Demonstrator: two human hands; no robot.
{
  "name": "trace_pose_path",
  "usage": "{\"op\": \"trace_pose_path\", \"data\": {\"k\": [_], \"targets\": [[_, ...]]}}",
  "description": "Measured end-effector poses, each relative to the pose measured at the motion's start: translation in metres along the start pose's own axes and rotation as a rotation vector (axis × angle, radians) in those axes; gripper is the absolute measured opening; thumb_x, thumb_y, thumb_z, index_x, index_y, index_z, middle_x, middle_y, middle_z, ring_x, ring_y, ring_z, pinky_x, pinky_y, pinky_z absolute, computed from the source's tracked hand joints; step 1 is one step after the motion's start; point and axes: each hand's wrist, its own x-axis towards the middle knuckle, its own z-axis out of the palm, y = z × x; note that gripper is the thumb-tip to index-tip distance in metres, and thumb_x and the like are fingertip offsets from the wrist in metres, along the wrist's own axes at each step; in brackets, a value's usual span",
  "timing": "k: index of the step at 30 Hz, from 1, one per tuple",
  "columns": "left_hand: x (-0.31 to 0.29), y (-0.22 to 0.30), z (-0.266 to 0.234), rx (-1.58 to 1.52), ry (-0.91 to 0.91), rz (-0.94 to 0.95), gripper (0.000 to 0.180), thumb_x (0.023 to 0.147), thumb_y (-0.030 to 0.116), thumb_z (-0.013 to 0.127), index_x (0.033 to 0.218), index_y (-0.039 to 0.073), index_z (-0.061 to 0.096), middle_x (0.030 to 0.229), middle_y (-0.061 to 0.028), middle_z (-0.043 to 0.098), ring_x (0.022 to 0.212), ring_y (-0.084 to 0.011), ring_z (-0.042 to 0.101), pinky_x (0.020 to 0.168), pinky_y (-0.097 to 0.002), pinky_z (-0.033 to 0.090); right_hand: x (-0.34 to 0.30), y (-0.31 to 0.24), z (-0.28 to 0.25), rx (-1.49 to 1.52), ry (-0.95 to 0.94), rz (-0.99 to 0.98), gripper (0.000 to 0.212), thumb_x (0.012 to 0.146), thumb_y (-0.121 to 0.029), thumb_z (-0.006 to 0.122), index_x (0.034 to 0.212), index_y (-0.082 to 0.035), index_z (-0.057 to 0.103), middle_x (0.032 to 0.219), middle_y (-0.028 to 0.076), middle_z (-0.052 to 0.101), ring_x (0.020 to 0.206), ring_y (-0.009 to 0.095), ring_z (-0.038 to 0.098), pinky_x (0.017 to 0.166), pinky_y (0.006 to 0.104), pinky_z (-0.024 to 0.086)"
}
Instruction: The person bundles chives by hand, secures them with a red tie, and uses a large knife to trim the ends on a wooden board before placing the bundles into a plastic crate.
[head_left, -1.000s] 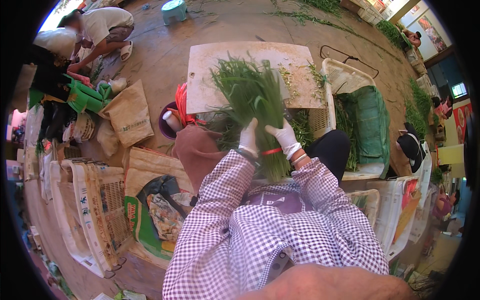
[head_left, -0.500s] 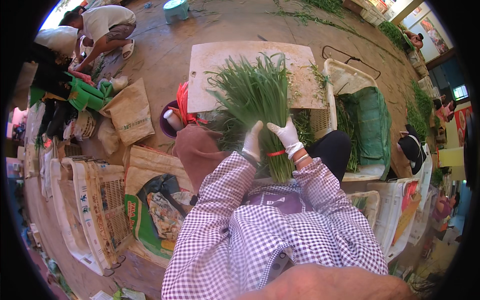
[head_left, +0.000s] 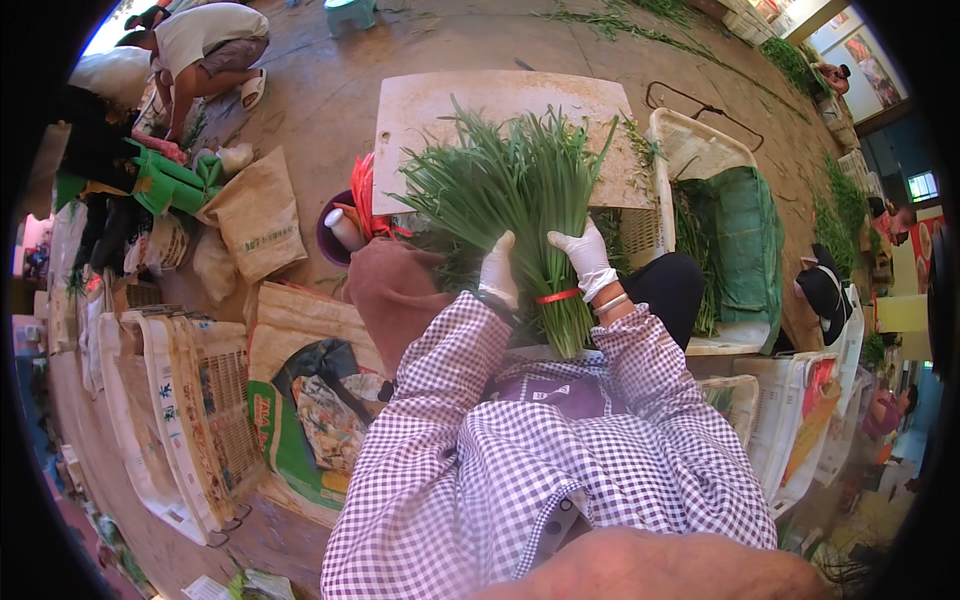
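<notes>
A bunch of garlic chives (head_left: 545, 200) stands tilted between my two gloved hands, its long green leaves fanned out over the near part of a pale board (head_left: 420, 100). A red band (head_left: 558, 297) circles its lower part, and the cut ends point toward my lap. My left hand (head_left: 498, 268), in a white glove, presses on the left side of the bunch. On the opposite side, my right hand (head_left: 585, 257) grips the leaves just above the band, thumb toward the middle. Leaves partly hide the fingers of both hands.
At the board's left stands a purple bucket (head_left: 328, 238) with red ties (head_left: 361, 200) and a white bottle (head_left: 347, 232). To the right is a white crate (head_left: 662, 165) with a green sack (head_left: 745, 250). Stacked crates (head_left: 180, 420) flank me; a person (head_left: 215, 50) crouches far left.
The leaves have spread wider, with some leaning right and others lower to the left. Both hands have shifted slightly, the right one a little rightward and up. The band stays on the bunch.
</notes>
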Motion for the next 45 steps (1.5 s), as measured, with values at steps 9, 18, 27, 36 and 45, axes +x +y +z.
{"op": "trace_pose_path", "data": {"k": [9,18,27,36,45], "targets": [[0.014,-0.004,-0.018,0.032,0.073,-0.009,0.044,0.093,0.037,0.059,0.122,0.005,0.058,0.119,-0.0106,0.064,0.108,-0.0271,0.060,0.097,-0.0433,0.045,-0.024,-0.022,0.012,-0.304,-0.025,-0.009,0.090,0.070,-0.025,0.086,0.139,0.004,0.037,0.121,0.016,0.061,0.109,0.024,0.059,0.095,0.0322,0.047],[-0.010,0.002,0.017,0.343,-0.216,0.201,0.054,0.092,0.023,0.065,0.138,0.003,0.044,0.134,-0.0107,0.053,0.121,-0.0246,0.052,0.102,-0.0402,0.040,-0.043,-0.014,0.011,-0.568,-0.224,-0.028,0.125,0.062,-0.023,0.087,0.153,-0.002,0.003,0.137,0.019,0.047,0.125,0.030,0.049,0.103,0.0348,0.042],[-0.006,0.000,0.012,0.476,0.085,0.172,0.066,0.083,0.030,0.077,0.135,0.002,0.046,0.128,-0.0099,0.056,0.118,-0.0237,0.052,0.101,-0.0391,0.040,-0.039,-0.015,-0.021,0.079,-0.383,0.279,0.073,0.073,-0.003,0.075,0.138,-0.004,0.043,0.126,0.007,0.056,0.112,0.019,0.057,0.096,0.0336,0.047],[0.000,0.002,0.019,0.185,0.107,0.051,0.042,0.090,0.032,0.068,0.121,0.004,0.061,0.114,-0.0096,0.066,0.100,-0.0248,0.065,0.086,-0.0403,0.053,-0.043,-0.013,0.009,-0.183,-0.289,0.066,0.086,0.072,-0.019,0.085,0.142,-0.003,0.038,0.128,0.009,0.057,0.117,0.020,0.054,0.100,0.0330,0.043],[0.004,0.003,0.007,0.110,0.180,-0.045,0.040,0.094,0.037,0.061,0.118,0.005,0.062,0.111,-0.0103,0.068,0.095,-0.0266,0.066,0.083,-0.0427,0.055,-0.038,-0.035,0.005,-0.500,0.193,-0.478,0.069,0.076,-0.013,0.081,0.135,-0.001,0.047,0.118,0.010,0.060,0.104,0.020,0.059,0.090,0.0333,0.049]]}}
